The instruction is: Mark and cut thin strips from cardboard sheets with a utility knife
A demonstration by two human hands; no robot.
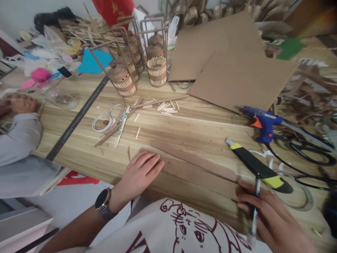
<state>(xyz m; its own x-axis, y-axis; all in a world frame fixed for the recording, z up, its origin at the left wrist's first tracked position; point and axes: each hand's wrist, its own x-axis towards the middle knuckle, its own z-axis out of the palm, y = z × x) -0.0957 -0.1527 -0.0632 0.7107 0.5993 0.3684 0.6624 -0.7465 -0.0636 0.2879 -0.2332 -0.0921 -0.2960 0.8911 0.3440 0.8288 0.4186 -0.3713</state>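
At the table's near edge, the left hand [143,172] lies palm down, fingers outstretched, its fingertips by the left end of flat brown strips [196,174]. The right hand [273,211] closes round a marker pen [255,207], fingers touching the strips' right end. Just beyond it lies a yellow-and-black utility knife [252,161], then a blue glue gun [264,124]. Farther off, small pale sticks [168,109] lie scattered before slatted cylindrical baskets [157,73] and cardboard sheets [237,77].

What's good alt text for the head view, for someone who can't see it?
A person's left hand rests at brown strips on a wooden table; the right hand holds a pen. A utility knife and glue gun lie at right; slatted cylinders stand behind.
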